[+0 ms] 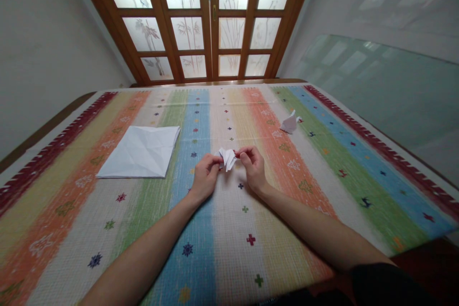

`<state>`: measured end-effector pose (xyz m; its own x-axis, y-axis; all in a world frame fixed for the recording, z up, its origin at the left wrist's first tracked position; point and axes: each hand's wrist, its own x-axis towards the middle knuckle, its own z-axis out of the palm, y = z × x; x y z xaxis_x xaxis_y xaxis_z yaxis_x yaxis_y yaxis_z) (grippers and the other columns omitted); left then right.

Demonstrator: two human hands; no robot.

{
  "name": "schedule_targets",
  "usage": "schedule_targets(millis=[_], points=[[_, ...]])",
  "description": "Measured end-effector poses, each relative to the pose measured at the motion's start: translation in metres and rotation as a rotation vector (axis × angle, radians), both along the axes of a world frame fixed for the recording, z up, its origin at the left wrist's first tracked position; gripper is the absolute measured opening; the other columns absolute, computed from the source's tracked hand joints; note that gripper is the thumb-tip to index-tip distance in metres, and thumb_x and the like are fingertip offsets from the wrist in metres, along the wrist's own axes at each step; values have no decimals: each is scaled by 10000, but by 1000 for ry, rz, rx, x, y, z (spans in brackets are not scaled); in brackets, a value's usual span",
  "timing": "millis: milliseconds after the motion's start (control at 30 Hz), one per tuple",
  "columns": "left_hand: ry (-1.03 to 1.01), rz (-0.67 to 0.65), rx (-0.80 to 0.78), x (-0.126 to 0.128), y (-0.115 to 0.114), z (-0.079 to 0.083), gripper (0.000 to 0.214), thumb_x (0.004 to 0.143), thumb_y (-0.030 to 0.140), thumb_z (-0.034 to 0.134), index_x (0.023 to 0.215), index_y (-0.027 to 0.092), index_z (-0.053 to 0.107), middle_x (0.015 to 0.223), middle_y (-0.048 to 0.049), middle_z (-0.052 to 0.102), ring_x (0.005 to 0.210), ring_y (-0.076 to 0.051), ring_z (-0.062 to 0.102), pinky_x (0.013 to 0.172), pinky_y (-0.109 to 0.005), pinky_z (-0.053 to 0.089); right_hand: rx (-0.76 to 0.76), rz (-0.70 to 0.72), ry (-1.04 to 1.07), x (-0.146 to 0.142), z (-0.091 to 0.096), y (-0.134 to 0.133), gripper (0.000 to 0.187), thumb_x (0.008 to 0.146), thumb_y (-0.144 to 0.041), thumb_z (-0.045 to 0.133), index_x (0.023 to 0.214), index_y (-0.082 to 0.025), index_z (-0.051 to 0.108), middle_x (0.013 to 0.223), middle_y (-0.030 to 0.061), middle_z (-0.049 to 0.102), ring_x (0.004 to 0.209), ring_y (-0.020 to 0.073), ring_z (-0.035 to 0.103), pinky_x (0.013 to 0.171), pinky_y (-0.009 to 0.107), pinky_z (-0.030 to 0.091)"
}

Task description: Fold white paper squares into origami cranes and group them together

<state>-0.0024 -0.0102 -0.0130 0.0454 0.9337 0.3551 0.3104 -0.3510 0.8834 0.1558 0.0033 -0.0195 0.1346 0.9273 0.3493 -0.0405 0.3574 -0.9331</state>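
Observation:
Between my two hands, a little above the tablecloth, is a small folded white paper figure (228,158) with several pointed flaps. My left hand (207,174) pinches its left side between thumb and fingers. On the other side, my right hand (253,167) is closed with thumb and fingertips at the figure's right edge. The fingertips cover parts of the folds. A second folded paper figure (289,123), shaped like a bird, stands farther off to the right. To the left lies a stack of square white paper (141,152) with faint creases.
A striped, patterned tablecloth (229,229) covers the table. Wooden doors with frosted panes (191,33) stand beyond its far edge. Walls rise on both sides, with a pale glass panel (387,81) at the right.

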Motion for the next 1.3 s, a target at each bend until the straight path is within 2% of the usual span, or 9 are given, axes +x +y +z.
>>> schedule_targets(millis=[100, 233, 433, 533, 700, 867, 967, 1067, 1300], points=[[-19, 37, -1, 0, 0, 0, 189, 817, 144, 495, 776, 197, 671, 785, -18, 625, 769, -165, 570, 785, -298, 453, 6, 11, -70, 1, -1, 0, 314, 826, -532, 609, 806, -223, 560, 788, 19, 591, 764, 178, 582, 736, 328, 481], [-44, 88, -27, 0, 1, -2, 174, 807, 159, 515, 796, 203, 683, 803, -20, 630, 784, -174, 570, 796, -305, 459, 140, 11, -250, 2, 4, -5, 223, 847, -441, 614, 787, -227, 620, 855, 38, 611, 866, 206, 589, 816, 375, 460], [-23, 98, -14, 0, 1, -3, 175, 807, 146, 519, 807, 205, 683, 806, -18, 636, 798, -174, 582, 800, -304, 458, 238, 12, -340, 2, 6, -7, 236, 800, -439, 669, 922, -238, 651, 987, 63, 636, 974, 237, 591, 880, 406, 451], [-10, 88, 1, 0, 0, -2, 189, 819, 139, 509, 833, 203, 686, 819, -21, 643, 815, -174, 595, 810, -307, 458, 208, -13, -267, 4, 3, -5, 257, 820, -439, 652, 975, -236, 622, 978, 60, 640, 966, 231, 598, 877, 395, 450], [-7, 90, -2, 0, 0, -3, 195, 832, 138, 504, 865, 195, 687, 846, -26, 653, 842, -175, 604, 833, -311, 456, 129, 116, -221, 5, -2, -4, 272, 883, -489, 559, 913, -233, 646, 926, 48, 675, 932, 219, 624, 862, 370, 458], [5, 100, -12, 0, 0, -5, 191, 835, 144, 504, 869, 203, 682, 853, -25, 654, 838, -179, 600, 831, -314, 456, 50, 189, -194, 2, -1, -2, 324, 857, -525, 562, 859, -222, 676, 856, 37, 677, 860, 207, 618, 812, 348, 463], [39, 100, 23, 0, -1, -4, 202, 835, 134, 493, 867, 207, 679, 837, -25, 637, 820, -175, 590, 807, -306, 452, -37, 254, -151, 2, 0, 1, 270, 837, -456, 570, 830, -216, 695, 814, 26, 668, 805, 193, 605, 774, 334, 459], [90, 101, 55, 0, -1, -3, 220, 833, 118, 482, 864, 212, 680, 801, -22, 611, 789, -173, 576, 765, -296, 448, -99, 334, -112, 3, 2, 3, 199, 769, -353, 595, 860, -225, 719, 864, 21, 683, 848, 201, 614, 816, 346, 452], [113, 99, 76, -1, 0, -3, 229, 830, 103, 481, 880, 205, 679, 791, -19, 592, 778, -172, 565, 756, -294, 443, -144, 362, -97, 3, 3, 6, 276, 704, -263, 509, 840, -209, 742, 850, 31, 695, 863, 206, 609, 841, 357, 436]])
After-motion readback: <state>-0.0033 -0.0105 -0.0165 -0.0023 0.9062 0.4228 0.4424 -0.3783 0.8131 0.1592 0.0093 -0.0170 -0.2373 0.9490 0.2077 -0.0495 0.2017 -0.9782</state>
